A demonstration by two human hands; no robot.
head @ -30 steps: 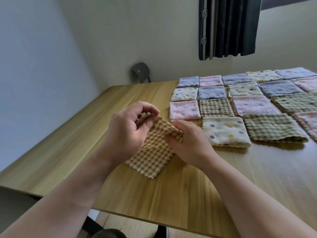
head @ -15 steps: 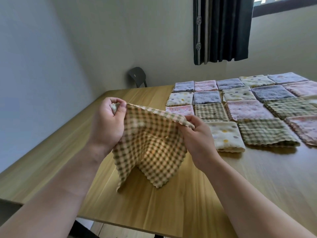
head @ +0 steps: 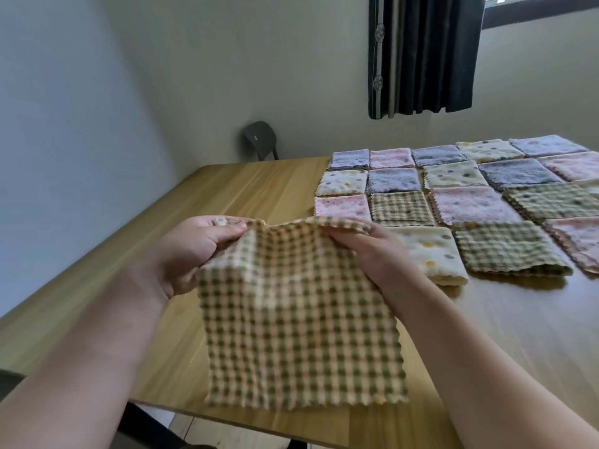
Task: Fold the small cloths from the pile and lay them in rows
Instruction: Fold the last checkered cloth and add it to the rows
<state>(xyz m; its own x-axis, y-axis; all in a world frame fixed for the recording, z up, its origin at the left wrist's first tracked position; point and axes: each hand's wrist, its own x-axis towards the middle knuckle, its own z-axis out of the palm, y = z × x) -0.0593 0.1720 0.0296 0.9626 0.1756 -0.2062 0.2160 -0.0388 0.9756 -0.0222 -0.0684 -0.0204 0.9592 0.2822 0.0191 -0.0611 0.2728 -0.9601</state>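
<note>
A beige and green checked cloth hangs spread out flat above the wooden table. My left hand pinches its top left corner and my right hand pinches its top right corner. Its lower edge reaches down to the table's near edge. Behind it, several folded cloths lie in rows: grey, pink, dotted cream and checked. A folded dotted cream cloth lies just right of my right hand. No unfolded pile is in view.
A dark chair stands beyond the table's far edge by the wall. A dark curtain hangs at the upper right. Bare wood stretches across the table's left half.
The checked cloth was bunched between my hands, then opened. My hands have moved apart and it now hangs fully spread and flat.
</note>
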